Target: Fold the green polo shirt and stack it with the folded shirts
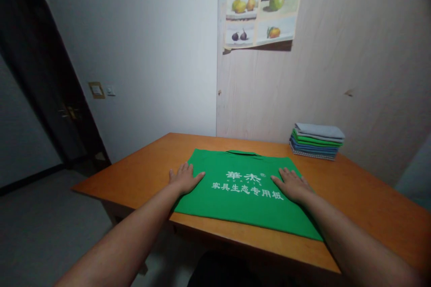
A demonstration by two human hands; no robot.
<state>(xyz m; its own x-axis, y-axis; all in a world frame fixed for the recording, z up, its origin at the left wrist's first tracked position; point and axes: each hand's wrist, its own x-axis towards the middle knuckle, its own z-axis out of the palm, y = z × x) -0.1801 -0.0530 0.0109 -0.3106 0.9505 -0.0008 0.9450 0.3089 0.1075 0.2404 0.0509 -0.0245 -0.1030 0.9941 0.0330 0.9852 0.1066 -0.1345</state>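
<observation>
A green shirt (235,208) with white printed lettering lies flat on the wooden table, its collar at the far edge and its sides squared off as if folded in. My left hand (184,178) rests on its left edge, fingers spread and thumb pointing inward over the cloth. On the opposite edge lies my right hand (292,184), palm down with the fingers apart. Neither hand grips the fabric. Whatever part of the shirt is underneath is hidden.
A stack of folded cloths (316,141), grey, green, blue and checked, sits at the table's back right near the wall. The orange-brown table (141,175) has its near edge just below the shirt. A fruit poster (259,17) hangs on the wall; a dark door stands at left.
</observation>
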